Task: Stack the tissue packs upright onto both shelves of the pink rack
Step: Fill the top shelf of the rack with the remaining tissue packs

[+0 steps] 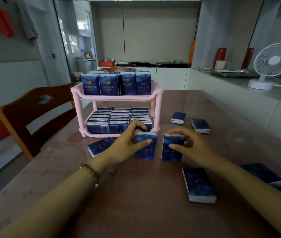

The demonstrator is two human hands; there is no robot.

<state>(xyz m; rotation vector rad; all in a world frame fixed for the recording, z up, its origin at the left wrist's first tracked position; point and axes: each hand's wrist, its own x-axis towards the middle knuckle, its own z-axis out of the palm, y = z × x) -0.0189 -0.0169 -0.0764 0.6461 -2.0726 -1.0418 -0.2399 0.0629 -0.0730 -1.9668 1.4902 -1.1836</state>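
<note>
The pink rack (78,98) stands on the table ahead of me. Both of its shelves hold several blue tissue packs upright; those on the top shelf (109,86) face me and those on the lower shelf (119,117) fill rows. My left hand (126,145) grips an upright tissue pack (145,150) just in front of the rack's lower right corner. My right hand (192,146) grips a second upright pack (172,150) beside it. Both packs rest on the table.
Loose packs lie flat on the brown table (136,203): one at the left (98,146), two at the far right (178,117) (200,126), two near my right arm (198,185) (259,172). A wooden chair (33,117) stands left. A white fan (271,64) sits on the right counter.
</note>
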